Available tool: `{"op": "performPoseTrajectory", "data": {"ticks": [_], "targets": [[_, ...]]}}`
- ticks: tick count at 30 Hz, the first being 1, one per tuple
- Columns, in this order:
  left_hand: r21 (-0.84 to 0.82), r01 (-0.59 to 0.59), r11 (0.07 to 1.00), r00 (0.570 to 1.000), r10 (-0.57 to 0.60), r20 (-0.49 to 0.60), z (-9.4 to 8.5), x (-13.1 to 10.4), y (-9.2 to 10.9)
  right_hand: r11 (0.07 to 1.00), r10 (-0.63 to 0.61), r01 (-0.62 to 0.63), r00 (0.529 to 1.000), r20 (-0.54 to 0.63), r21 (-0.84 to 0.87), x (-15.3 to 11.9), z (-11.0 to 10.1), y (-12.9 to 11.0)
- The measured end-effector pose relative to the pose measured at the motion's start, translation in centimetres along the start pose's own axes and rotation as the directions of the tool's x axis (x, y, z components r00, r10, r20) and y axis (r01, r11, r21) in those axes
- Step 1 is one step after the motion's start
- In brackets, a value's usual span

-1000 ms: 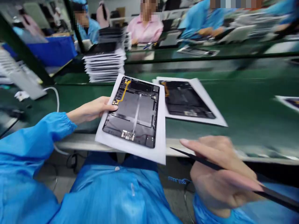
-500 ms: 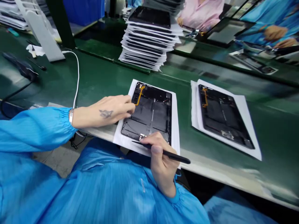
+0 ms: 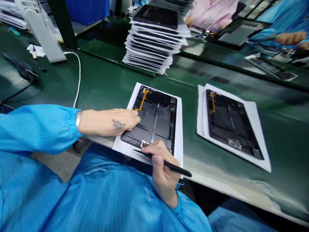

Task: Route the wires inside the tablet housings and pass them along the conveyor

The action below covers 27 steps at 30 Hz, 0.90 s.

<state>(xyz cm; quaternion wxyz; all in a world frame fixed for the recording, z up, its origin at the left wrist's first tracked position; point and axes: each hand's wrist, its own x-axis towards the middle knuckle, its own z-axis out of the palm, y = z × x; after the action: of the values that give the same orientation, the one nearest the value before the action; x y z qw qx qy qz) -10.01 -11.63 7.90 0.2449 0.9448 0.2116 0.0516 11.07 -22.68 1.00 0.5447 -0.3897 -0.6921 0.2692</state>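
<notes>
An opened black tablet chassis [image 3: 154,117] with an orange flex cable lies on a white sheet [image 3: 179,129] at the near edge of the green bench. My left hand [image 3: 113,121] rests on the chassis's left side, fingers pressing it flat. My right hand [image 3: 161,167] grips a thin black stylus-like tool [image 3: 169,165], its tip lying just below the chassis's lower edge, by a small connector there. A second identical chassis [image 3: 231,119] on its own white sheet lies to the right, untouched.
A tall stack of chassis between white sheets [image 3: 155,38] stands behind. A white cable [image 3: 78,77], a white stand [image 3: 41,32] and a black tool [image 3: 20,69] are at the left. Other people work across the far bench [image 3: 212,13].
A second ago my left hand held the chassis and sheet in the air; it now lies on the bench. My right hand brought the tool to its lower edge, and my left hand slid slightly toward me.
</notes>
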Motion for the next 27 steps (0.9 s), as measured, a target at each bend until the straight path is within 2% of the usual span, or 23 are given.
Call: {"op": "performPoseTrajectory", "data": {"ticks": [5, 10, 17, 19, 22, 24, 27], "targets": [[-0.075, 0.031, 0.997, 0.973, -0.047, -0.226, 2.4, -1.4, 0.0, 1.0, 0.001, -0.002, 1.0, 0.019, 0.023, -0.3, -0.3, 0.1], [-0.098, 0.018, 0.995, 0.927, -0.053, -0.371, 3.9, -2.9, 0.4, 1.0, -0.011, 0.011, 1.0, -0.02, 0.006, -0.6, -0.6, 0.1], [-0.195, -0.018, 0.981, 0.914, -0.063, -0.401, 4.6, -3.4, 0.4, 0.99, -0.026, 0.013, 0.995, -0.092, -0.141, -0.4, -0.5, -0.1], [-0.226, -0.003, 0.974, 0.907, -0.092, -0.41, 4.7, -3.4, 0.4, 0.984, -0.088, 0.065, 0.987, -0.136, -0.164, -0.2, -0.3, 0.0], [-0.25, 0.019, 0.968, 0.898, -0.126, -0.422, 4.7, -3.3, 0.8, 0.952, -0.264, 0.225, 0.947, -0.185, -0.209, 0.0, 0.1, -0.1], [-0.258, 0.03, 0.966, 0.892, -0.142, -0.428, 4.6, -3.1, 1.1, 0.912, -0.315, 0.275, 0.945, -0.091, -0.304, 0.3, 0.3, -0.4], [-0.31, 0.087, 0.947, 0.896, -0.211, -0.392, 4.3, -2.9, 1.6, 0.804, -0.189, 0.257, 0.966, 0.179, -0.536, 1.1, 0.7, -1.0]]}}
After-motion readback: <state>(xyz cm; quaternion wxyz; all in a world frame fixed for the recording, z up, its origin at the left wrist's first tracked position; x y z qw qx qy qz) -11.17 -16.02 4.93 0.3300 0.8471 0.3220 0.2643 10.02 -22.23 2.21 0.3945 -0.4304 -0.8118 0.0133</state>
